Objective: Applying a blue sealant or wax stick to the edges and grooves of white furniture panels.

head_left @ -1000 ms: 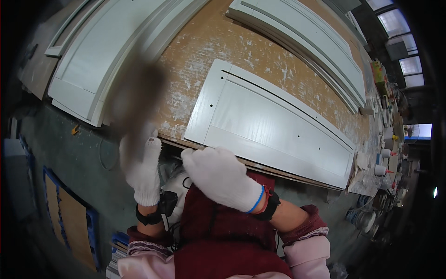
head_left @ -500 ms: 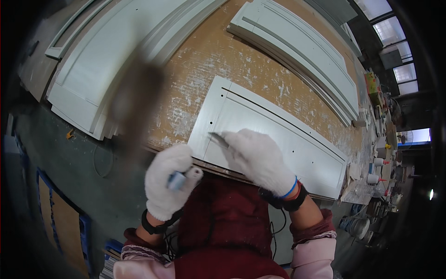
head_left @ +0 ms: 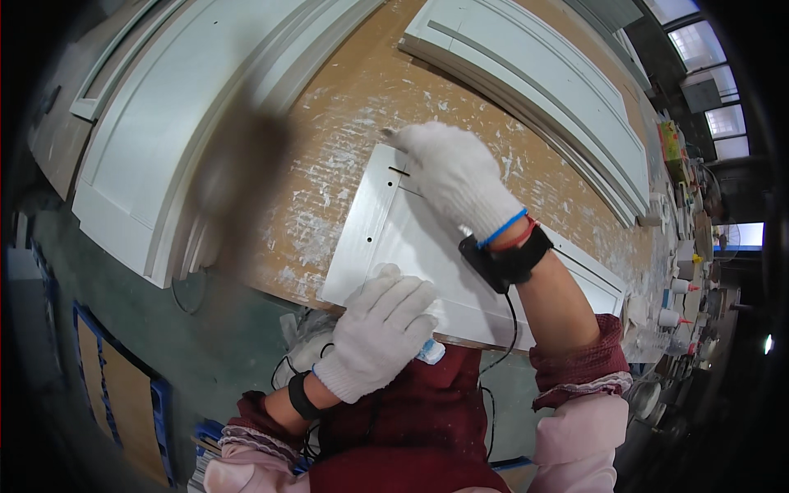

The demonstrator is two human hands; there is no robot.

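Note:
A white panel [head_left: 349, 246] with a grooved frame, small dark holes and a slot lies along the table's near edge. My left hand [head_left: 378, 333], in a white knit glove, rests over its near left edge, with fingers bent around a small blue-and-white piece [head_left: 431, 352]. Most of that piece is hidden under the glove, so its kind does not show. My gloved right hand [head_left: 460, 168] is closed above the panel's far left corner. From its fingers pokes the tip of a thin grey blade [head_left: 388, 132]; the handle is hidden.
Stacked white panels stand at the left [head_left: 140, 156] and far right [head_left: 526, 74] of the paint-flecked brown table [head_left: 329, 164]. White bottles [head_left: 670, 318] with red tips stand at the right. A dark blurred shape [head_left: 242, 164] covers part of the left side. A cable hangs from my right wrist.
My right hand has moved away from me to the panel's far left corner with the blade. My left hand has moved right onto the near edge, still holding the blue-and-white piece.

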